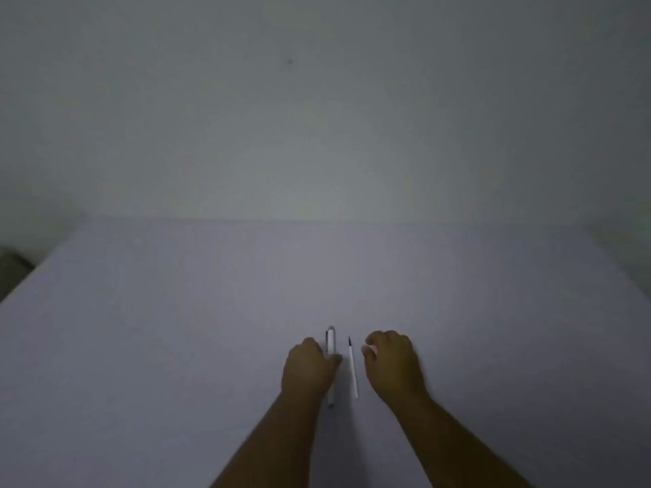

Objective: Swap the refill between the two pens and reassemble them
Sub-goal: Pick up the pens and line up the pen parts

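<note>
A white pen (330,341) with a dark clip lies on the table, pointing away from me. My left hand (307,369) rests over its middle, with the fingers closed around the barrel. Only the pen's far end and near tip show. Just right of it a thin white refill (353,371) with a dark tip lies loose on the table, parallel to the pen. My right hand (391,362) sits right of the refill without touching it. Its fingers are curled inward, and whatever lies inside them is hidden. A second pen body is not in view.
The pale table (211,329) spreads wide on both sides, with its far edge meeting a plain wall (317,118). The table's left edge runs diagonally at the far left. The light is dim.
</note>
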